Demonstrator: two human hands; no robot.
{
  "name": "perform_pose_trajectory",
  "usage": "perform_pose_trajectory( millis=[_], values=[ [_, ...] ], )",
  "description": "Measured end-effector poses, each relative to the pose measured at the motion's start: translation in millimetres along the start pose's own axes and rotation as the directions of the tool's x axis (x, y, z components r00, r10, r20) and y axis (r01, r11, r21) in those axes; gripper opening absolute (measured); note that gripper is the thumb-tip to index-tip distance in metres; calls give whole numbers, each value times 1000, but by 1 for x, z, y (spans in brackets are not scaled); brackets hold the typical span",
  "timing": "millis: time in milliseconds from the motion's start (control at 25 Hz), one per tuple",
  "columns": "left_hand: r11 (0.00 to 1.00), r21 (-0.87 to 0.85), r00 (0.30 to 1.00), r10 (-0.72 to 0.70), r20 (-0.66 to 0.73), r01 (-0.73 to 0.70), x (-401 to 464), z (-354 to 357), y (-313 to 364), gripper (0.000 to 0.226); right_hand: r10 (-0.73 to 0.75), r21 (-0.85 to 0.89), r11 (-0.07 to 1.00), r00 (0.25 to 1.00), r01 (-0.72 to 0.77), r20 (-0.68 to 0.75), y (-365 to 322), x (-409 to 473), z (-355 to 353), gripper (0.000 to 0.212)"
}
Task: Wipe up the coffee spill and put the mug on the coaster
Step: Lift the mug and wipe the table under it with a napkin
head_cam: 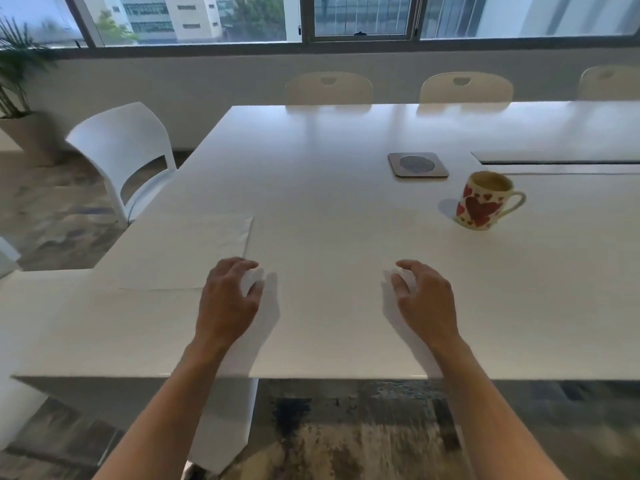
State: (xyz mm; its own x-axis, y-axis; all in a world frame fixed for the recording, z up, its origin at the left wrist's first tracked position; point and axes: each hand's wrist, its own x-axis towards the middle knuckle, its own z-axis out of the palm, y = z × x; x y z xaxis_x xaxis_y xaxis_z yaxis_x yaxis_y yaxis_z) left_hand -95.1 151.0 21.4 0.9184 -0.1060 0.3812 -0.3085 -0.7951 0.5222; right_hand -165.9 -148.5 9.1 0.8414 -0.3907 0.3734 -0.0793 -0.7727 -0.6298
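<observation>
A cream mug [481,202] with red hearts stands upright on the white table [329,220] at the right, handle pointing right. Behind it and to its left lies a square grey coaster [418,164] with a round mesh centre, empty. A flat white paper towel [183,252] lies at the table's left side. My left hand [228,299] hovers near the towel's front right corner, fingers curled and apart, holding nothing. Near the front edge my right hand [424,301] is also empty with loosely curled fingers. I cannot make out a coffee spill on the surface.
A white chair [121,150] stands at the table's left end, and several cream chairs [329,88] line the far side. A cable slot [557,162] runs across the table at the right. A potted plant [17,81] stands at the far left below the windows.
</observation>
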Motion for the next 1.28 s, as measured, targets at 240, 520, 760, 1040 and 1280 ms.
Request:
perform_pose_trajectory(
  millis=[240,520,760,1040,1280],
  values=[
    [925,304,964,-259,62,229,29,27,3,50,-5,-90,996,997,13,80,42,30,-8,36],
    [887,381,958,-287,11,262,38,25,21,18,5,-183,983,991,20,135,49,25,-1,46],
    [902,429,992,-86,90,39,38,30,56,18,11,-222,975,994,14,108,47,24,0,40],
    [933,-257,955,-200,217,253,44,57,91,33,19,-220,975,996,2,91,43,23,-2,40],
    [263,-761,803,-247,542,594,50,70,114,38,9,-216,976,994,15,109,45,24,-3,40]
  ],
)
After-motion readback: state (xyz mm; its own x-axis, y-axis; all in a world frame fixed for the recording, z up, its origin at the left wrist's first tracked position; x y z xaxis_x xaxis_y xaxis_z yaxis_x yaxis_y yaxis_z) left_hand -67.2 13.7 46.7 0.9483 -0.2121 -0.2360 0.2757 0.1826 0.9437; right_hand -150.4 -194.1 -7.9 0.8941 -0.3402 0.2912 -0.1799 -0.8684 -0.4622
